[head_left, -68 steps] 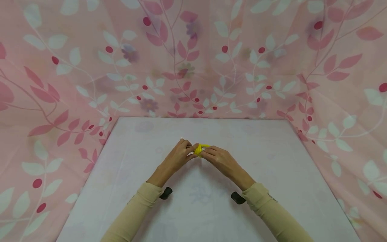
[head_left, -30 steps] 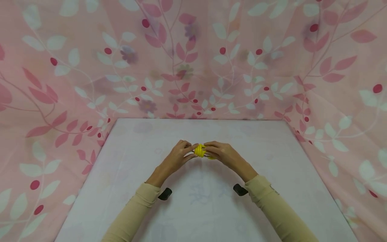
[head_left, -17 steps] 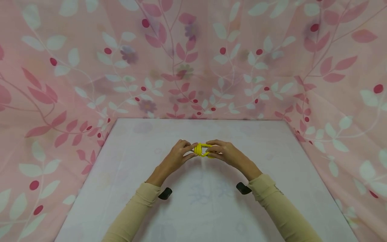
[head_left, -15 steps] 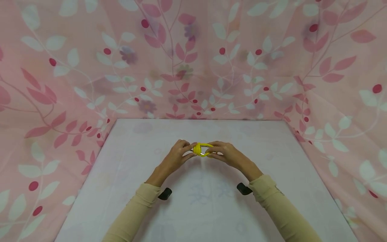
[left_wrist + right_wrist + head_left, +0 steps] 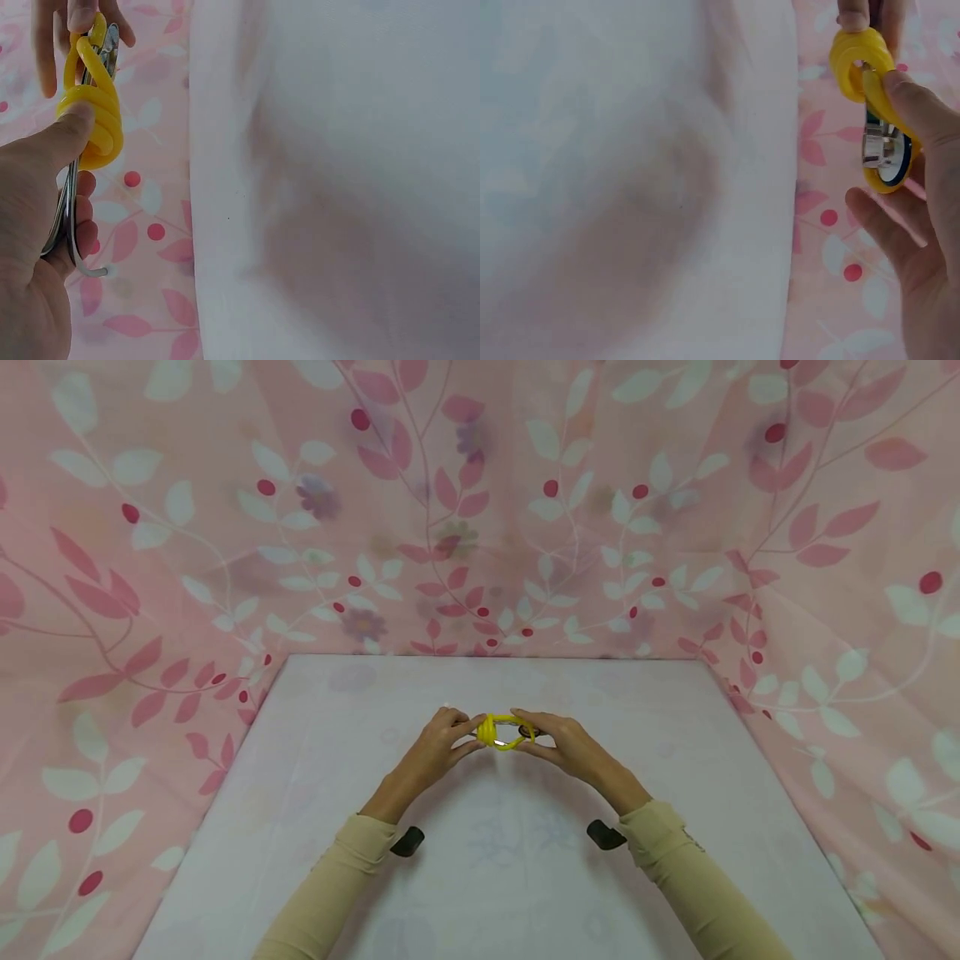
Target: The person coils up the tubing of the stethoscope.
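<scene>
Between both hands, above the table, is a stethoscope with its yellow tube wound in several tight turns around its metal ear tubes. My left hand grips the wound part, thumb on the coils; a bent ear tube with a pale tip sticks out below that hand in the left wrist view. My right hand holds the other end, its thumb on the tube beside the shiny chest piece. A yellow loop runs from the coils around the dark-rimmed chest piece.
A pale cloth-covered table lies under the hands. Pink leaf-patterned fabric hangs behind it and on both sides. A black wrist camera sits at the left cuff, and another black camera at the right.
My right hand has shifted right, away from the coils, and its fingers have changed position. The yellow loop and the chest piece now show between the hands. My left hand has kept its grip.
</scene>
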`<state>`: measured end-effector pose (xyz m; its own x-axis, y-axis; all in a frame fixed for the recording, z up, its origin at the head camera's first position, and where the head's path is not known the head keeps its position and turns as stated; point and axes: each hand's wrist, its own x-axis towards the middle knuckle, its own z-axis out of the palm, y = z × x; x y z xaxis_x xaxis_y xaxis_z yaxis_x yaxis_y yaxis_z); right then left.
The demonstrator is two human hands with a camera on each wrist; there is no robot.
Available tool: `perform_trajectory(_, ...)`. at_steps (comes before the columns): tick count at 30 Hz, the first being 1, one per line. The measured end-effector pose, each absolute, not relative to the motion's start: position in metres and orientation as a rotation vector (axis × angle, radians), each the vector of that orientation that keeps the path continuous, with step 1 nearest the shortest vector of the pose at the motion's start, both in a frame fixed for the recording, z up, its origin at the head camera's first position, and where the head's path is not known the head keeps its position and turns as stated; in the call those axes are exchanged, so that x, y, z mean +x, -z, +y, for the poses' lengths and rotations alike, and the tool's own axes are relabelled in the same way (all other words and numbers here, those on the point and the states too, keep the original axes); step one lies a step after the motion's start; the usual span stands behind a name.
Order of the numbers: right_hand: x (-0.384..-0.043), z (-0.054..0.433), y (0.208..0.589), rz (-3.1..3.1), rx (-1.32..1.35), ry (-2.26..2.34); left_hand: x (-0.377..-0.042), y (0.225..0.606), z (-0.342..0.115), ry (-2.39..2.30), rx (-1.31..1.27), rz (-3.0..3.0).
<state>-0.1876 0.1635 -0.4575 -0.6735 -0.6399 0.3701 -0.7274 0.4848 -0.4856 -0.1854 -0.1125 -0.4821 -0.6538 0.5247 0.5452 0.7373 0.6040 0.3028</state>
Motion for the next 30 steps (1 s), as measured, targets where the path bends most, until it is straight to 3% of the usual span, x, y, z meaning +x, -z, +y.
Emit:
perform_trajectory(8,-0.19,0.157,0.459,-2.875,0.837,-0.91,-0.184,0.49,-0.11,0.723,-0.964,-2.399)
perform_trajectory(20,-0.194,0.162,0.473,-2.735,0.789,-0.951,-0.179,0.493,-0.103,0.804,-0.857,-2.635)
perform_trajectory(30,-0.2,0.176,0.48,-2.677,0.832,-1.022,-0.196,0.495,-0.113,0.759,-0.798,-2.58)
